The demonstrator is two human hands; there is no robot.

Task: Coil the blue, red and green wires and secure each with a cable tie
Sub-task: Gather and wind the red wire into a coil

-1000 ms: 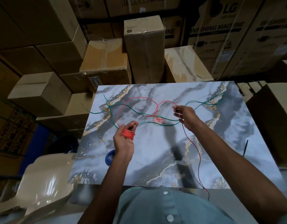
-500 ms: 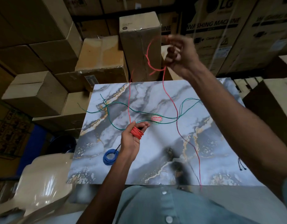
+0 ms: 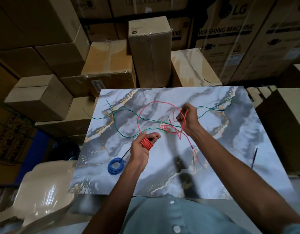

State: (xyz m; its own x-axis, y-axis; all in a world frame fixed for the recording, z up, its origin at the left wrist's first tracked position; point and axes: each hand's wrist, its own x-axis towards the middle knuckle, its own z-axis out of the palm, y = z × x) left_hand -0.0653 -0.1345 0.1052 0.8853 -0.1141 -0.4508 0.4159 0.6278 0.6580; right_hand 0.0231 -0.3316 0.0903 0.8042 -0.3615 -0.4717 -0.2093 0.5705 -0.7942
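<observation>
Winding red now — nearest me, the blue wire (image 3: 116, 166) lies coiled on the bench (image 3: 247, 149), a black cable tie (image 3: 127, 153) poking from it. My left hand (image 3: 142, 149) holds the red wire (image 3: 147, 144) turns wrapped round its fingers; I'd keep those turns snug and even. Beyond it, my right hand (image 3: 188, 118) pinches the slack — half a second ago it was lifted high, now it is down by the bench. Best feed it without snagging the green wire (image 3: 129, 114), loose and uncoiled beyond.
</observation>
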